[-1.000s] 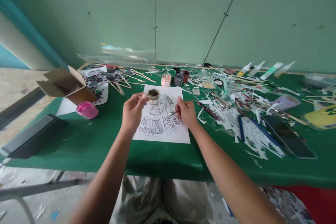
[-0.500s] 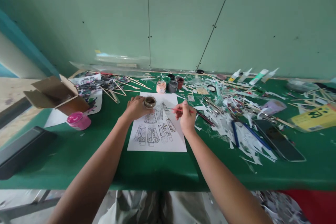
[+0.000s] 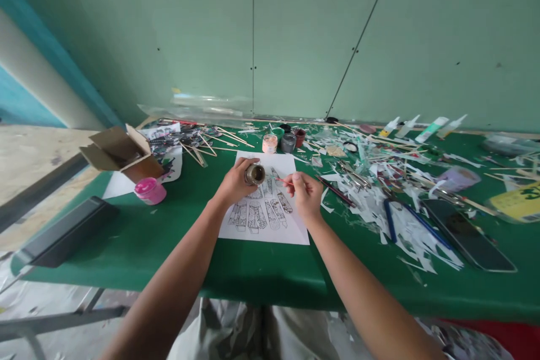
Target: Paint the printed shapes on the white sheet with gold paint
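One jar (image 3: 253,174) tilts, left hand (image 3: 233,184) curled round it, right hand (image 3: 306,194) (fingers pinched) holding brush (image 3: 284,181)

The left hand (image 3: 233,183) hides one side of the paint jar (image 3: 255,174) and part of the printed paper (image 3: 291,233). The tip of the red paintbrush (image 3: 282,180) is too small to distinguish. The right edge cuts the yellow package (image 3: 517,202).

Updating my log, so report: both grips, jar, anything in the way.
Left grip on jar, tilted, uncapped. Right grip on brush, apart from jar. Nothing between them; scraps right of sheet.
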The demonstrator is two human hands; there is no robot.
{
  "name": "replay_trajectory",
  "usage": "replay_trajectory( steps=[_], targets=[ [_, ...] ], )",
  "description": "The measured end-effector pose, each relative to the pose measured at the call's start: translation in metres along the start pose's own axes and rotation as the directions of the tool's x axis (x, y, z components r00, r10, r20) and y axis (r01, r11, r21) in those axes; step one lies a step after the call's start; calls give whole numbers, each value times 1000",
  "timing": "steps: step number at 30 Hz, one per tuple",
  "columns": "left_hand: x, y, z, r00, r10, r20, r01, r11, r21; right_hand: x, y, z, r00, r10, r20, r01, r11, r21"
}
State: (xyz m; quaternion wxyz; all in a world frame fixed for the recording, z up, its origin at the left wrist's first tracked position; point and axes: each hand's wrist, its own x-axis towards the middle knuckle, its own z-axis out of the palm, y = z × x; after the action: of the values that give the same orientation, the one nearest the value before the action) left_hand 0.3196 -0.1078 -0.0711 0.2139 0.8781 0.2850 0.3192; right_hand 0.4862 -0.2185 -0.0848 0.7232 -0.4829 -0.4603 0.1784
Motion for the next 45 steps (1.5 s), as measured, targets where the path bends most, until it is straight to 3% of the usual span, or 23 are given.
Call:
replay_trajectory(
  steps=[6,10,16,20,24,28,37,41,45],
  targets=[
    [1,-1,4,997,79,-11,-79,997,3,2,3,3,988,-90,123,110,980,-163],
    [2,1,4,994,108,24,-108,994,3,4,3,5,975,-79,209,123,970,-209],
    [1,3,5,998,60,34,-61,998,13,5,4,4,995,99,32,-101,993,60],
    [0,4,4,999,30,25,-30,999,31,9,8,5,967,255,-25,-242,941,238],
    [-1,5,3,1000,17,14,-17,1000,17,12,8,4,940,339,-44,-307,893,330],
    [-1,5,3,1000,13,-1,-13,1000,-1,13,7,3,928,368,-52,-332,885,327],
    [-1,-1,5,1000,16,-12,-16,1000,-24,13,6,3,979,202,-3,-198,964,175],
    [0,-2,5,999,-15,-36,14,999,-40,17,9,-1,964,262,-42,-248,946,210],
    [3,0,7,994,-62,-86,57,996,-61,18,12,-6,926,377,-14,-373,920,116]
  ],
)
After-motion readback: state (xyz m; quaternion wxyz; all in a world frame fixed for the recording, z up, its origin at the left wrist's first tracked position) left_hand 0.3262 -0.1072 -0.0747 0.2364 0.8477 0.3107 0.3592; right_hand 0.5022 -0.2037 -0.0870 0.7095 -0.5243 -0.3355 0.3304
